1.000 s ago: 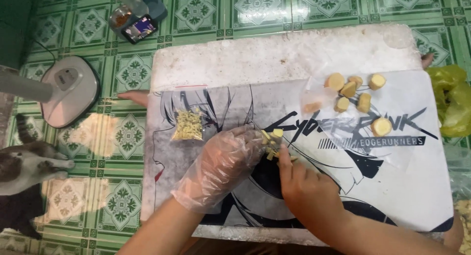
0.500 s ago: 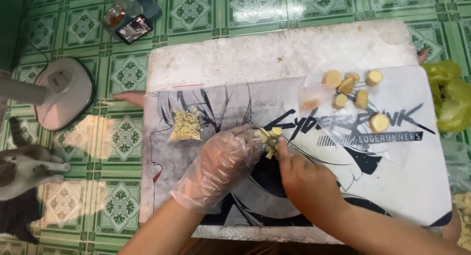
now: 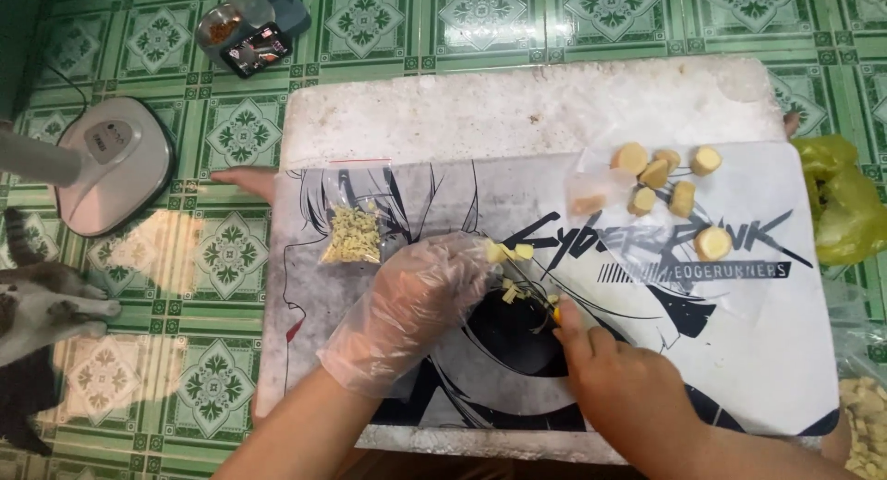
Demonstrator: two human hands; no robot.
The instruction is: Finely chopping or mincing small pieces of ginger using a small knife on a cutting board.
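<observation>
- Left hand [image 3: 411,309], in a clear plastic glove, pins small pale-yellow root pieces [image 3: 510,253] at frame centre, steadying them.
- Bare right hand [image 3: 619,378] grips a thin knife [image 3: 540,300] beside them.
- Printed mat [image 3: 739,351] protects the board.

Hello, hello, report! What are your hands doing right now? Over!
Left hand, clear glove on, pinning small yellow pieces to the printed mat. Right hand bare, cutting at them; blade hard to see. Whole chunks wait beyond, nothing in the way.
</observation>
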